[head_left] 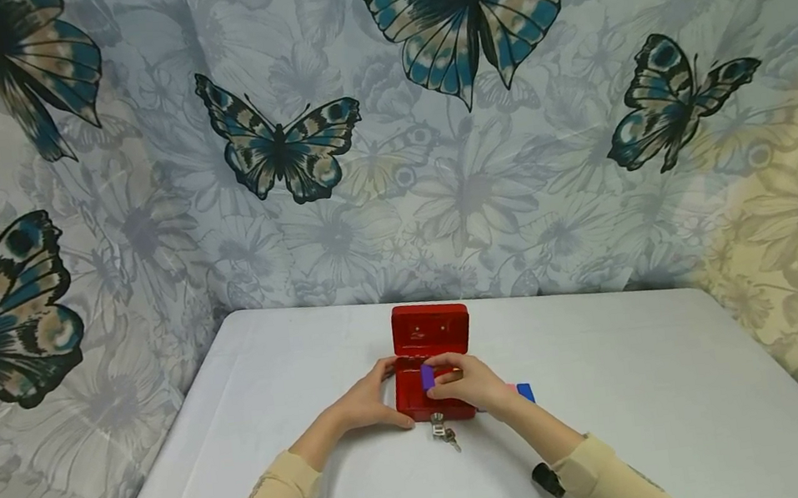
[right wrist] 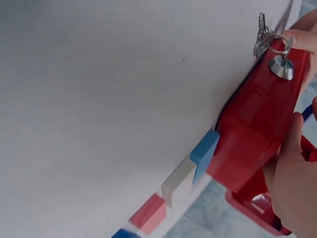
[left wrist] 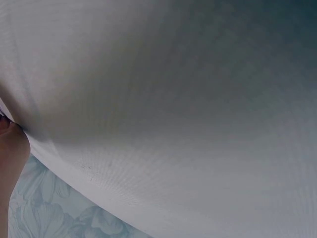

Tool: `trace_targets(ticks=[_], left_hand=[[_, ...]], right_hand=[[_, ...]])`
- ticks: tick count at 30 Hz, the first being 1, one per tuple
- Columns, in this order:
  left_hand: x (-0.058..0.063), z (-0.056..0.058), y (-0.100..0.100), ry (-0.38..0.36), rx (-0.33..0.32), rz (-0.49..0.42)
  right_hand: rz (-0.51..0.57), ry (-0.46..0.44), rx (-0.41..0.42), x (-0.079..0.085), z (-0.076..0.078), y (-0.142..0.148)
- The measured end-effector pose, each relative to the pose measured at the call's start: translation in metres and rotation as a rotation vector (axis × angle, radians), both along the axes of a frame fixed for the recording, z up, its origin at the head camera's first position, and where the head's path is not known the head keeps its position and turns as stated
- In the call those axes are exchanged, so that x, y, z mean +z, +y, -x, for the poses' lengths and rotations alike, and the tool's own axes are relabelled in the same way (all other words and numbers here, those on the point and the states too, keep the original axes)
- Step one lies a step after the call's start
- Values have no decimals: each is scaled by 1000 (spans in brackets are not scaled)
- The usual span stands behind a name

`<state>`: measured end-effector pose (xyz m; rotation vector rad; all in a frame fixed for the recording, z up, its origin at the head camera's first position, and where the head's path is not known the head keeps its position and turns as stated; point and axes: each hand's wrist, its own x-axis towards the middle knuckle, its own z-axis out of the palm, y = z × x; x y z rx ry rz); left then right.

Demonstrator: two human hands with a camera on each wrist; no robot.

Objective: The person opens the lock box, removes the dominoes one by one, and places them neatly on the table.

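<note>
A red metal cash box [head_left: 411,395] stands on the white table with its lid [head_left: 430,331] raised. At its front is a lock with keys [right wrist: 281,67]. My left hand [head_left: 366,400] holds the box's left side, thumb near the front corner and fingers toward the back. Over the box's interior, my right hand [head_left: 470,383] pinches a small purple-blue block [head_left: 428,377] between thumb and fingers. The right wrist view shows only a sliver of that block. Whatever lies inside the box is mostly hidden by the right hand.
Right of the box, a light blue block [right wrist: 204,151], a white block [right wrist: 178,181], a pink block [right wrist: 148,214] and a dark blue block [right wrist: 125,233] stand in a row. A black object [head_left: 548,481] is beside the right sleeve. Butterfly-patterned fabric [head_left: 440,218] hangs behind the table.
</note>
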<state>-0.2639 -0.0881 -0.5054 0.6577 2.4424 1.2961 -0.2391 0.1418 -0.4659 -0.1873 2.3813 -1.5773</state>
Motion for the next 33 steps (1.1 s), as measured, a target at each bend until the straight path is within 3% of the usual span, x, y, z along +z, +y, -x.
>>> trace_targets(ticks=[20,33], left_hand=[[-3,0,0,-9,-1,-37],[3,-3,2,-31,4,-46]], right_hand=[[57,1,-61,8,-12,31],[41,-26,-118,8,-17,57]])
